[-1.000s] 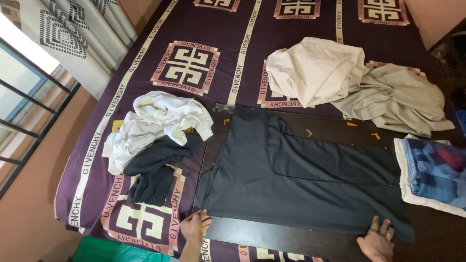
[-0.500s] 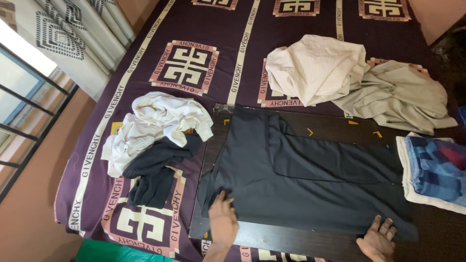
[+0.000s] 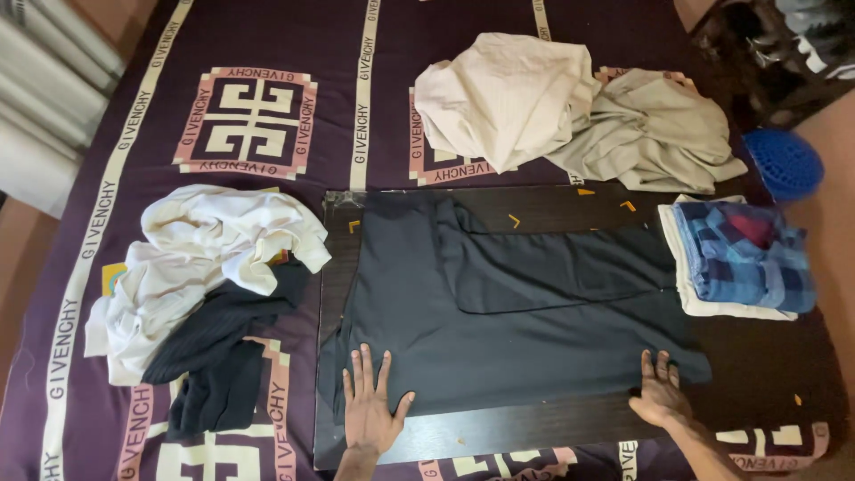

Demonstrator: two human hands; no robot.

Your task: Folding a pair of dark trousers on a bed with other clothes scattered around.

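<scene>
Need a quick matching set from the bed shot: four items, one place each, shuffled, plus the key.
1. left hand
2. right hand
3. plaid shirt
4. cream shirt

A. folded, right end of the dark board
B. crumpled, beyond the board
C. flat on the near left corner of the dark garment
D. on the garment's near right corner

Pairs: 1-C, 2-D, 3-A, 4-B
</scene>
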